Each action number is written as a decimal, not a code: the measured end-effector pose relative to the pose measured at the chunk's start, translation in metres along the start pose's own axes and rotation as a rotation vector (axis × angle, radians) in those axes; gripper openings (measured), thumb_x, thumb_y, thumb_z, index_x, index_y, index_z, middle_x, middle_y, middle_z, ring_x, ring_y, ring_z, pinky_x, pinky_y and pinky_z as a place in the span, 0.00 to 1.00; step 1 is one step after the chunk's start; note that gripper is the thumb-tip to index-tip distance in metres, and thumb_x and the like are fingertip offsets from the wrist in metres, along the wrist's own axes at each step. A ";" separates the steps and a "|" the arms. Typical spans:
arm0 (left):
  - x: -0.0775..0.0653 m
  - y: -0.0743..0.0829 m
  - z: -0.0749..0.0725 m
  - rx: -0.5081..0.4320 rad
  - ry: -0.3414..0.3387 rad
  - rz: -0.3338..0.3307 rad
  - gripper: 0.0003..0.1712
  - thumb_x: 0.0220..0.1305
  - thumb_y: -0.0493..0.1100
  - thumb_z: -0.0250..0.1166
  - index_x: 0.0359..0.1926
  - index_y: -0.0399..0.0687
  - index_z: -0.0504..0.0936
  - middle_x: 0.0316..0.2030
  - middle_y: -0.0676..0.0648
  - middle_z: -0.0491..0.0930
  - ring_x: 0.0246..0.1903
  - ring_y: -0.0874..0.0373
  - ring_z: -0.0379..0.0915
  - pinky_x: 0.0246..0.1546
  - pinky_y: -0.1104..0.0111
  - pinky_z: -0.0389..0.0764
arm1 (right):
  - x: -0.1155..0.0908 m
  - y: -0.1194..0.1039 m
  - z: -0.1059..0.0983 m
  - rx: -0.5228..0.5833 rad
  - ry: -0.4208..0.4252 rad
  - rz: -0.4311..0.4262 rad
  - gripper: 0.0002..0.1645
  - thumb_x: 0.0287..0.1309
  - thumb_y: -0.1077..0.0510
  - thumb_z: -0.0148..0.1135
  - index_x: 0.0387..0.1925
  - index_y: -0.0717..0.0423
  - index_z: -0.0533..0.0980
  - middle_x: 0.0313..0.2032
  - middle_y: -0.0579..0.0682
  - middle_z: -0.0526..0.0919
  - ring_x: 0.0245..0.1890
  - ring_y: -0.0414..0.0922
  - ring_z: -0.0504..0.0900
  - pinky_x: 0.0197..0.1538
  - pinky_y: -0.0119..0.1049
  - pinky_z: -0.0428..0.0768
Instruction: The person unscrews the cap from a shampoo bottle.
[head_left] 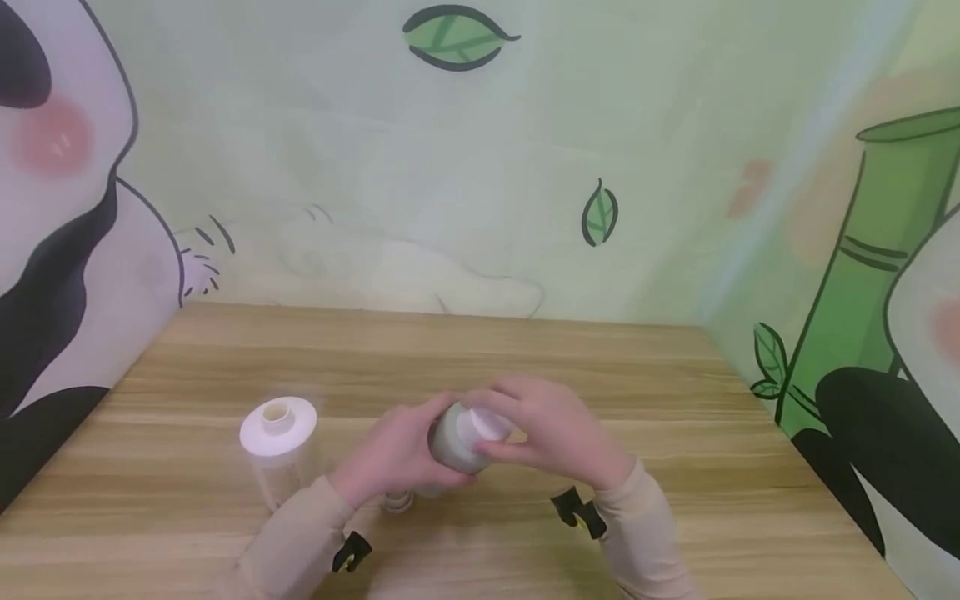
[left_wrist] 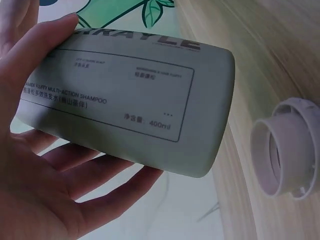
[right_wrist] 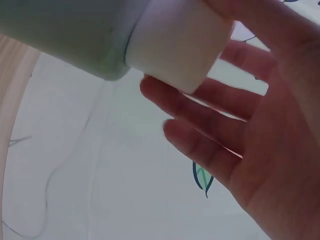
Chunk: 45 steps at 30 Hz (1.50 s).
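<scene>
A pale green shampoo bottle (head_left: 446,443), printed with lettering and a 400ml mark in the left wrist view, is tilted above the table. My left hand (head_left: 390,450) holds it round the body, thumb on one side and fingers under the other. At its end sits a white cap (right_wrist: 180,47), gripped by the thumb and fingers of my right hand (head_left: 551,427). Below the left hand, a small white collar-shaped plastic piece (left_wrist: 287,150) with a round opening lies on the table. It is partly hidden by the hand in the head view.
Left of my left forearm stands a see-through container (head_left: 277,429) with a broad white top and a short open neck. The wooden table (head_left: 420,350) meets walls printed with pandas, leaves and bamboo. Black straps (head_left: 577,512) are on both sleeves.
</scene>
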<state>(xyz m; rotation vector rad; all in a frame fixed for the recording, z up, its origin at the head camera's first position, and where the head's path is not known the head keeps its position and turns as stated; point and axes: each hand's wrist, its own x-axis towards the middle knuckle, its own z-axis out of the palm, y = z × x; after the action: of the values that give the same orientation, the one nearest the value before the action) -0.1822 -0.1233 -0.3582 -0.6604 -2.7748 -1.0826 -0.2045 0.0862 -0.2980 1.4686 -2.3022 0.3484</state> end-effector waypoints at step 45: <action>0.000 0.002 -0.002 0.038 0.010 -0.024 0.45 0.37 0.54 0.80 0.59 0.51 0.72 0.44 0.47 0.85 0.41 0.54 0.82 0.43 0.59 0.81 | -0.004 0.001 -0.008 -0.094 -0.006 0.094 0.27 0.54 0.39 0.65 0.51 0.49 0.79 0.46 0.45 0.86 0.47 0.42 0.84 0.49 0.42 0.80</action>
<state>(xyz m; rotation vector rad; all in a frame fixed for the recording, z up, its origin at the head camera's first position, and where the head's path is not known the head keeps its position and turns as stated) -0.1814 -0.1236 -0.3557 -0.6168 -2.7945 -1.0323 -0.2026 0.0936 -0.2925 1.3208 -2.3639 0.2585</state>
